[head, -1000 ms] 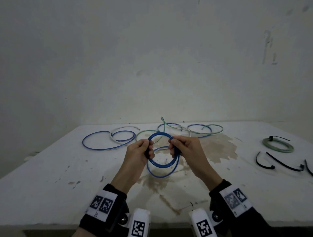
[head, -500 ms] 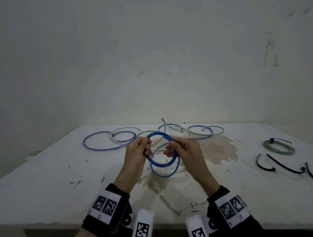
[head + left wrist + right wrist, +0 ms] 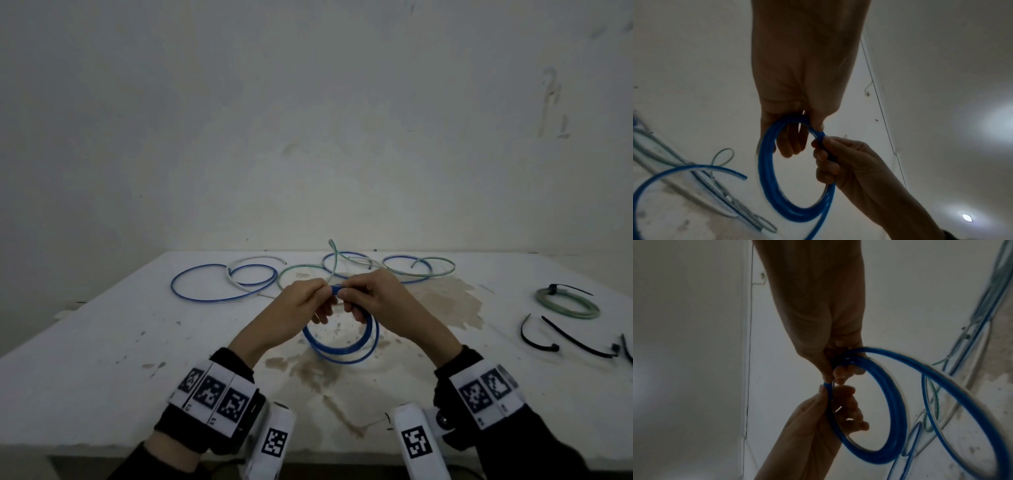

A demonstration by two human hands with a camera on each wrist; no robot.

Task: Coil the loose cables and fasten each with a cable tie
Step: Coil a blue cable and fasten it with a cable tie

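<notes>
hands are meeting at the centre of the head frame: the left hand (image 3: 301, 305) and right hand (image 3: 376, 301) are both pinching the top of a thin blue plastic-sheathed cable coil (image 3: 342, 349), which is hanging below them just above the stained white surface (image 3: 102, 359). in the left wrist view the fingers (image 3: 789, 146) are passing through the ring, thumb clamping several turns together. the cable is looking light, smooth and springy, so the turns are likely wanting to fan apart; one outer turn is already sagging wider at the bottom. the best hold is probably where all turns are bunching, at the top. black plastic cable ties (image 3: 579, 342) are lying at the right edge, near a tied pale green coil (image 3: 565, 305); loose blue, white and green cables (image 3: 239, 277) are waiting further up the frame.
</notes>
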